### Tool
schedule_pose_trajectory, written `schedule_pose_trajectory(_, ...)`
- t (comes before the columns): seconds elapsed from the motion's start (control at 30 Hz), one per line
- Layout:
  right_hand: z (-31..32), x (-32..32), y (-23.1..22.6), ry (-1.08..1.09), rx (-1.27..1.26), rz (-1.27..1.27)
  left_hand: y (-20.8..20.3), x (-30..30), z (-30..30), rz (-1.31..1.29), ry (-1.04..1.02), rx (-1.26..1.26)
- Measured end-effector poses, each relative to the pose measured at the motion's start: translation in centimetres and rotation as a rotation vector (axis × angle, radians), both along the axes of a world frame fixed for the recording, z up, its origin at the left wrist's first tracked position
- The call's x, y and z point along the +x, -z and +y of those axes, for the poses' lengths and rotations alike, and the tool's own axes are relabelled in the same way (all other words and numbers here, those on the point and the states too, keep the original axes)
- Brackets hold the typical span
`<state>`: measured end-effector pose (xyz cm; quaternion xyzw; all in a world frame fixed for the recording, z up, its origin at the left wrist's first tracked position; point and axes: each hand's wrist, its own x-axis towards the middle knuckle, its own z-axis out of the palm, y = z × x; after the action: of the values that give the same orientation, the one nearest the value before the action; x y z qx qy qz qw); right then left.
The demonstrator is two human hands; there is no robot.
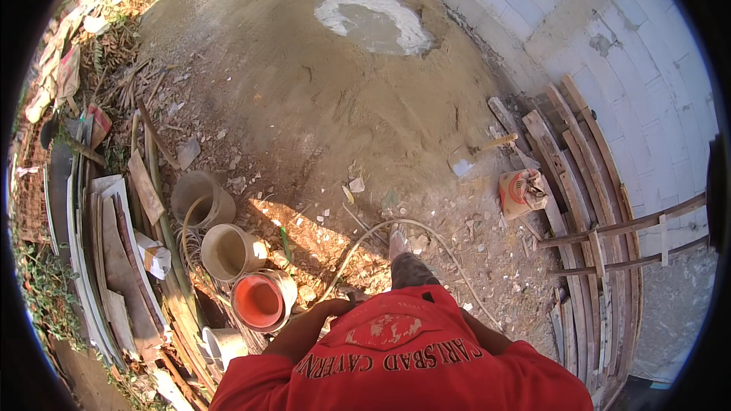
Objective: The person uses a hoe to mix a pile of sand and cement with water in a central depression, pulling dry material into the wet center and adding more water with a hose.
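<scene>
My left hand (336, 307) is at my waist beside the front of my red shirt (411, 335). Its fingers are mostly hidden, so what it holds, if anything, does not show. My right forearm (486, 332) runs in behind the shirt, and the hand itself is out of sight. Nearest my left arm is an orange-red bucket (259, 301) set within a pale one. Just beyond it stand a whitish bucket (232, 251) and a larger grey bucket (202, 199). A pale hose (407, 222) curves over the ground around my foot (398, 243).
A sand mound (365, 99) lies ahead, with a whitish ring around grey wet material (373, 27). To the right, a shovel (480, 151) and a brown paper bag (523, 192) are near stacked planks (586, 183) beside a block wall (640, 68). Boards (114, 259) line the left.
</scene>
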<state>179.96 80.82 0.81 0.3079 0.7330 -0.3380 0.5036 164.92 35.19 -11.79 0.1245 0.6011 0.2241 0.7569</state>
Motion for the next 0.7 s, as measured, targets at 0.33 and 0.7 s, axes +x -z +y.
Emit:
schedule_pose_trajectory(0.33, 8.4, -28.0, 2.7, -0.774, 0.175, 0.390, -14.6, -8.3, -2.0, 0.007, -0.476, -0.287)
schedule_pose_trajectory(0.7, 15.7, -49.7, 7.1, -0.494, -0.050, 0.474, -22.9, -30.6, 11.3, 0.129, -0.908, -0.263)
